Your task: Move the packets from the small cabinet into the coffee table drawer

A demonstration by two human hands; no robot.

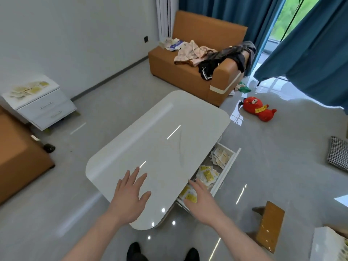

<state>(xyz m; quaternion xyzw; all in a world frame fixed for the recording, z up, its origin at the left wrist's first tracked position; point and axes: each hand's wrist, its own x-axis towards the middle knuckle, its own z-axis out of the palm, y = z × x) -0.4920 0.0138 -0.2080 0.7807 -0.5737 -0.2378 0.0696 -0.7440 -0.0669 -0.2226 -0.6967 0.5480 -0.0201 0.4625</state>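
Packets (31, 89) strewn on top of small cabinet (42, 108) at left wall, well apart from table, awaiting transfer. Left hand (130, 193) flat, fingers spread, empty, over near end of coffee table (160, 140), likely bracing. Right hand (200, 202) open, fingers loose, over near end of pulled-out drawer (227, 166), seemingly releasing yellow packets (208, 175) there.

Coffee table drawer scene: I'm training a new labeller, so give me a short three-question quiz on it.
1. True or false: the coffee table drawer is open.
2. Where do packets still lie? A) small cabinet top B) sofa arm C) floor
3. Which hand is spread over the tabletop?

Key: 1 true, packets in drawer show. 2 A, cabinet packets. 3 left hand; the right hand reaches at the drawer.
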